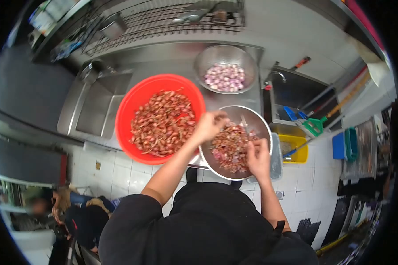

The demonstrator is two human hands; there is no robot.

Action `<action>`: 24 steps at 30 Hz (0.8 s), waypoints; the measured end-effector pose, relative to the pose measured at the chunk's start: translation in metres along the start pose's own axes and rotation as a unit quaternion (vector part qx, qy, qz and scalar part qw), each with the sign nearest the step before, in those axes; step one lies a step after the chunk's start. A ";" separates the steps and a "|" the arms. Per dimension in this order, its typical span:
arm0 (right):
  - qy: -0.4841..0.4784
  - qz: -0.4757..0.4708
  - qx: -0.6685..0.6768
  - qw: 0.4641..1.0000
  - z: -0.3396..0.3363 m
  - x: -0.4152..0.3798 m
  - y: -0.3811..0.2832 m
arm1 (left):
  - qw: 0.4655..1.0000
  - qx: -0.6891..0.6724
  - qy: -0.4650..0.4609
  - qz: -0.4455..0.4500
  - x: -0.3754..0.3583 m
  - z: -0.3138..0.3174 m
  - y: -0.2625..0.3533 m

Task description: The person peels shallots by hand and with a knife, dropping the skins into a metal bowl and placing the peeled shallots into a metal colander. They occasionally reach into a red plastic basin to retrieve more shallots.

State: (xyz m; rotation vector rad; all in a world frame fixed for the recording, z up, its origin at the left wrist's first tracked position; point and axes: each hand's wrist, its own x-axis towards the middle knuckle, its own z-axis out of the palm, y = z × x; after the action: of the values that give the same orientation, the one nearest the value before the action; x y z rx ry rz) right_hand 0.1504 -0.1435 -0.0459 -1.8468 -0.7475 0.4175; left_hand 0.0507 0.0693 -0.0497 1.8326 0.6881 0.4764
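My left hand is over the left rim of a metal bowl full of shallot skins. Its fingers are bent together in a pinch, and whatever they hold is too small to name. Over the right side of the same bowl, my right hand has its fingers curled and closed; I cannot make out what is between them. Left of the bowl stands a wide red basin with a heap of unpeeled shallots. Peeled shallots lie in a second metal bowl behind.
A steel sink is to the left of the red basin. On the right are a dark sink with a tap, a yellow tub and long-handled tools. A wire rack hangs above the counter. Another person is at lower left.
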 end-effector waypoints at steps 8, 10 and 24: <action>-0.150 0.110 0.108 0.977 0.006 0.019 0.009 | 0.986 0.009 0.158 -0.054 -0.024 -0.075 -0.050; -0.168 0.146 0.115 0.968 0.009 0.019 -0.008 | 0.949 0.276 0.137 -0.067 -0.013 -0.102 -0.097; -0.147 0.103 0.131 0.975 0.016 -0.001 -0.007 | 0.825 0.530 -0.086 -0.175 0.020 -0.099 -0.105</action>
State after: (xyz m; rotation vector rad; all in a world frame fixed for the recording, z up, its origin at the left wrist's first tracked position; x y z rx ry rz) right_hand 0.1378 -0.1306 -0.0454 -1.6348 -0.6627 0.8958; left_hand -0.0194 0.1802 -0.1138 2.6259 1.2854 -0.4371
